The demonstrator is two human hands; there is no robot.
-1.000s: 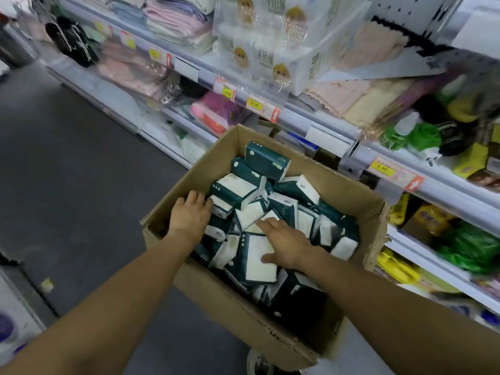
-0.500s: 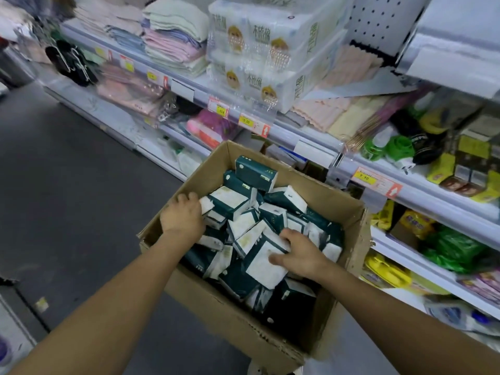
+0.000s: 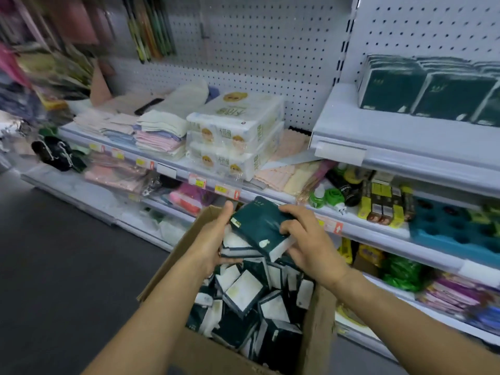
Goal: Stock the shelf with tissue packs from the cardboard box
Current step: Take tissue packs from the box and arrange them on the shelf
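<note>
An open cardboard box (image 3: 315, 339) in front of me holds several dark green and white tissue packs (image 3: 244, 293) lying loose. Both hands hold a small stack of tissue packs (image 3: 258, 228) above the box's far end. My left hand (image 3: 213, 239) grips the stack's left side, thumb up. On the right side, my right hand (image 3: 311, 239) has its fingers over the top pack. A white upper shelf (image 3: 378, 136) at the right carries a row of the same green packs (image 3: 422, 93) standing upright.
Large white tissue bundles (image 3: 232, 136) and folded cloths (image 3: 157, 131) fill the middle shelf at the left. Bottles and small boxes (image 3: 378, 201) and a teal tray (image 3: 454, 231) sit under the upper shelf. Grey floor (image 3: 54, 266) lies to the left.
Both hands were down among the packs in the box; now they have come up together holding a stack. The view has tilted up, and the upper shelf shows.
</note>
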